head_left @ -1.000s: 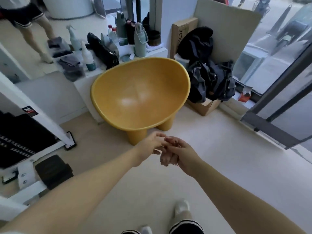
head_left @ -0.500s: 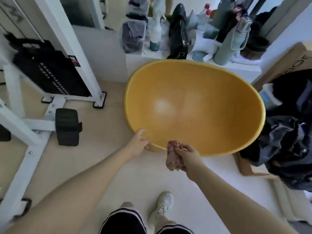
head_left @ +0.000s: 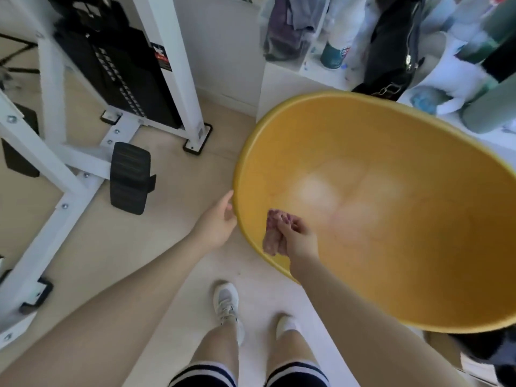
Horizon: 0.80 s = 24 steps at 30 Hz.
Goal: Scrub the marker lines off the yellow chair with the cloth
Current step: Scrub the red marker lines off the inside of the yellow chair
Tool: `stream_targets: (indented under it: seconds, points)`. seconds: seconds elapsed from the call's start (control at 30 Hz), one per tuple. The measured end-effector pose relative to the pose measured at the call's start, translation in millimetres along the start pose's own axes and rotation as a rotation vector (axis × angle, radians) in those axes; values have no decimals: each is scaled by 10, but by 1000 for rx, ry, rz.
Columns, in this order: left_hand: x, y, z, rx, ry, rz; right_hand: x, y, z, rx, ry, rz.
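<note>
The yellow chair (head_left: 391, 219) is a deep bowl-shaped seat filling the right half of the head view, with faint reddish marks on its inner surface. My left hand (head_left: 216, 223) grips the chair's left rim from outside. My right hand (head_left: 296, 240) is closed on a crumpled pinkish cloth (head_left: 272, 233), held just inside the near rim over the seat. Whether the cloth touches the seat surface is unclear.
A white gym machine frame (head_left: 69, 169) with a black weight stack (head_left: 120, 71) stands on the left. A white shelf (head_left: 315, 76) behind the chair holds bottles, a black bag (head_left: 391, 46) and folded cloths. My feet (head_left: 227, 303) stand on the beige floor.
I have stepped closer and the view has swung down over the chair. My left hand went from near the right hand to the chair's rim. My right hand carried the cloth over the rim into the seat.
</note>
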<state>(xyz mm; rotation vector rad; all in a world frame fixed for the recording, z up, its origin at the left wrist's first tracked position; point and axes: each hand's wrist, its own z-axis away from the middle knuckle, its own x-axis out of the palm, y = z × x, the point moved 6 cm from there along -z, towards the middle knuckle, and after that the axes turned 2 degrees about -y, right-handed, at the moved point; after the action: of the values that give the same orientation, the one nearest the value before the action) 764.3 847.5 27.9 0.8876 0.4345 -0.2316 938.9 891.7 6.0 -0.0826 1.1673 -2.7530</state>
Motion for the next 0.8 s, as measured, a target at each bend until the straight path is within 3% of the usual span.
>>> stream_targets:
  seconds: [0.13, 0.23, 0.47, 0.67, 0.8]
  points:
    - [128, -110, -494, 57, 63, -81, 135, -174, -544, -103, -30, 84]
    - [258, -266, -940, 122, 200, -129, 232, -248, -1123, -258, -43, 129]
    - [536, -657, -1440, 386, 479, 263, 518, -333, -2222, -869, 104, 280]
    - [573, -737, -1483, 501, 572, 250, 868, -287, -2316, -1189, 98, 118]
    - [555, -735, -1455, 483, 623, 194, 842, 153, -2070, -1247, -99, 148]
